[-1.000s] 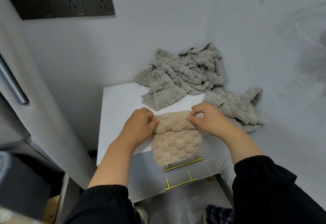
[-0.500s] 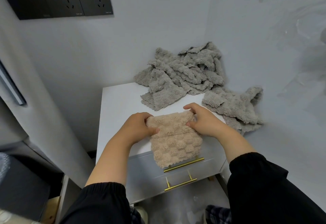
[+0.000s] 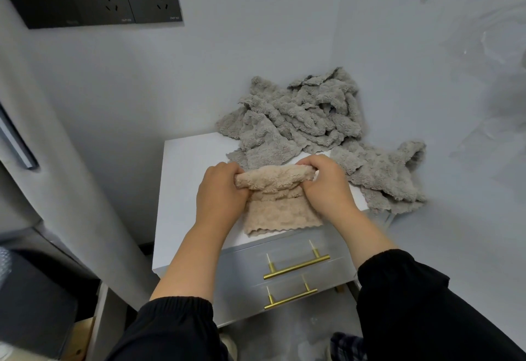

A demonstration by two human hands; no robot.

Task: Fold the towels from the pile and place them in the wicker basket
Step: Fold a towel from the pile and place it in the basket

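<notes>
Beige towel (image 3: 280,212) lies flat at the front edge of the bench (image 3: 185,190). Left hand (image 3: 220,192) and right hand (image 3: 327,187) each pinch one end of its rolled far fold, probably to keep both corners level for the fold-over. Grey pile (image 3: 301,121) sits at the bench's back right, off the folding area; wicker basket not in view.

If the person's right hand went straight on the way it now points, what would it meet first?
Most likely the crumpled grey fluffy towel pile just beyond its knuckles on the white cabinet top; the right hand itself grips the beige fluffy towel. Depth is hard to judge.
</notes>
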